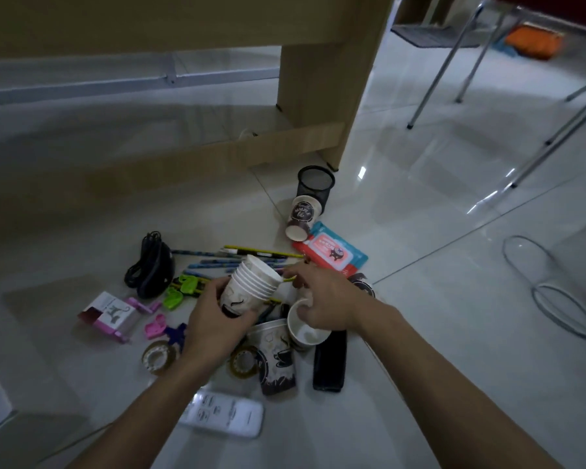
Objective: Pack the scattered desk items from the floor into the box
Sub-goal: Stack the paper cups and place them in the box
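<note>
My left hand [217, 319] grips a stack of several nested paper cups [251, 286], tilted with the mouths toward the upper right. Just right of it, my right hand [322, 299] holds a single paper cup [307, 331] by its rim. Under the hands lie another paper cup [276, 360] on its side, pencils [237, 257], two tape rolls [158, 357], green clips [183, 287] and a pink clip [156, 326]. A further paper cup [301, 218] lies on its side by a black mesh pen holder [315, 184]. No box is in view.
A white remote [224, 414], a black case [330, 360], a wipes pack [332, 252], a black adapter with cord [151, 265] and a small pink-and-white box [110, 314] lie on the tiled floor. A wooden desk leg [318, 89] stands behind; chair legs [447, 62] and a cable [548, 299] are to the right.
</note>
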Demonstrator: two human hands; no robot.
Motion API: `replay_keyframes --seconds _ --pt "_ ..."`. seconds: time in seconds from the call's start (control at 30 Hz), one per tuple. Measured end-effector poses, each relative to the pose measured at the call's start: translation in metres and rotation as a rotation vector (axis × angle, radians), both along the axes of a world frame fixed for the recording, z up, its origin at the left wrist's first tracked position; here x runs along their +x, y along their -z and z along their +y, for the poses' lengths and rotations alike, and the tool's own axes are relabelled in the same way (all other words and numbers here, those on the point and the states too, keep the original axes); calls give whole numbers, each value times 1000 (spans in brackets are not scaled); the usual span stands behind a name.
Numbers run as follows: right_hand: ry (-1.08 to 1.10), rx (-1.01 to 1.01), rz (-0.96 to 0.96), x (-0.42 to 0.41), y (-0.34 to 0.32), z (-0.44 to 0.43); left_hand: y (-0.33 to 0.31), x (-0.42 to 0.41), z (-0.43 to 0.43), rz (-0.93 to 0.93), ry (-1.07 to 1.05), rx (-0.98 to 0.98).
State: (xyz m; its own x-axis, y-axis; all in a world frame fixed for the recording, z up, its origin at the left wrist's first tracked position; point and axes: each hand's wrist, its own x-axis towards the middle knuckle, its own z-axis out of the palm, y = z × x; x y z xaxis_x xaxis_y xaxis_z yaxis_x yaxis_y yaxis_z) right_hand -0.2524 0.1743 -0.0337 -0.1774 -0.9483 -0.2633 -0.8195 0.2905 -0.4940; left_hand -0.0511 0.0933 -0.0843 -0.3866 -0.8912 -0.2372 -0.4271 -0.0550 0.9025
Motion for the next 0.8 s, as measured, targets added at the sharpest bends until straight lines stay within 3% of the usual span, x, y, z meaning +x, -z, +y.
replay_keyframes --seconds 0.17,0.3,0.43,0.6,0.67,0.8 --pt "-2 17 111 0 4 5 5 1 6 -23 -16 -24" --pt "160 -77 102 -5 1 1 7 5 3 -15 -31 -12" --pt "416 -186 -119 -22 -13 -8 7 13 -1 -10 -56 -4" --pt "841 -365 -682 -31 -39 -31 6 18 -2 -6 -13 -44" --pt "830 -374 -613 -20 -36 -41 4 16 -1 -5 18 -77" --pt "602 -319 -417 13 -17 -53 0 11 -2 29 42 -85"
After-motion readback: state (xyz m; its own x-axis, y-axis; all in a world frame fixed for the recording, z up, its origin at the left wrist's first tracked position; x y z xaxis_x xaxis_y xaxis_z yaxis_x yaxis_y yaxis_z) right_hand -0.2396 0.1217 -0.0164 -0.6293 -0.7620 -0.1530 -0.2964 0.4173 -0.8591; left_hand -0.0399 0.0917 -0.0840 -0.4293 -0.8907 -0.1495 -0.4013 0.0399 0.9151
